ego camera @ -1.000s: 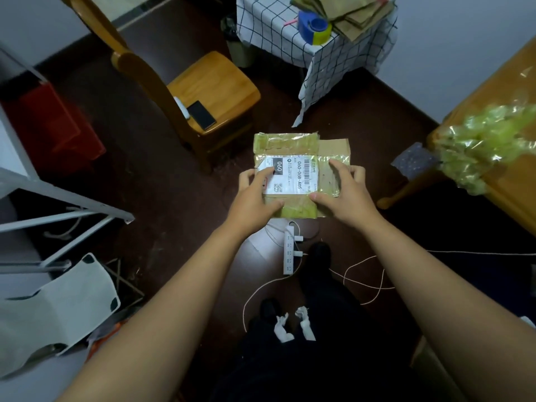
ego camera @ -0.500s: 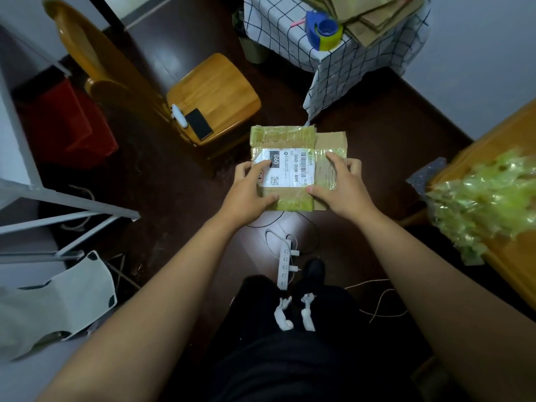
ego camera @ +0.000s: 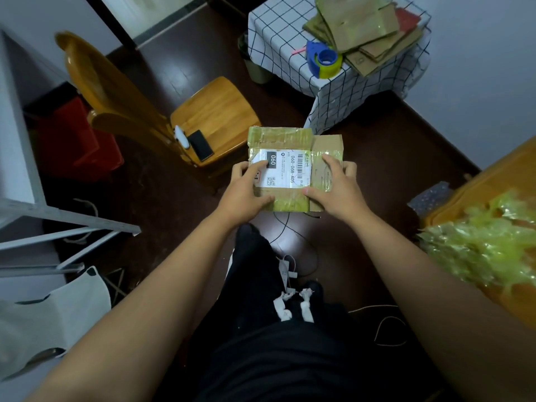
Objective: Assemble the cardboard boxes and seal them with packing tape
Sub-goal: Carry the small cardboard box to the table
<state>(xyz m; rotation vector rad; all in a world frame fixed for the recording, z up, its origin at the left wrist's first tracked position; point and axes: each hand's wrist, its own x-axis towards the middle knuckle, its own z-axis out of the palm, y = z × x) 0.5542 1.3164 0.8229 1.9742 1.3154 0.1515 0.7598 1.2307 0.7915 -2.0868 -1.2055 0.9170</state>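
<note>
Above dark floor, both hands [ego camera: 245, 192] [ego camera: 338, 188] grip cardboard box [ego camera: 293, 166].

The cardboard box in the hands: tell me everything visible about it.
The cardboard box is flat, brown and worn, with yellowish packing tape across its top. A white shipping label bears a barcode and "060". A bare flap sticks out at its right. The left hand and the right hand grip its sides, holding it above the dark floor.

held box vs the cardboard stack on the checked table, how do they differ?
The held box is gripped by the left hand and right hand; the cardboard stack lies untouched. The held box carries a white shipping label; the stack shows none. Both are brown cardboard with yellowish tape.
</note>
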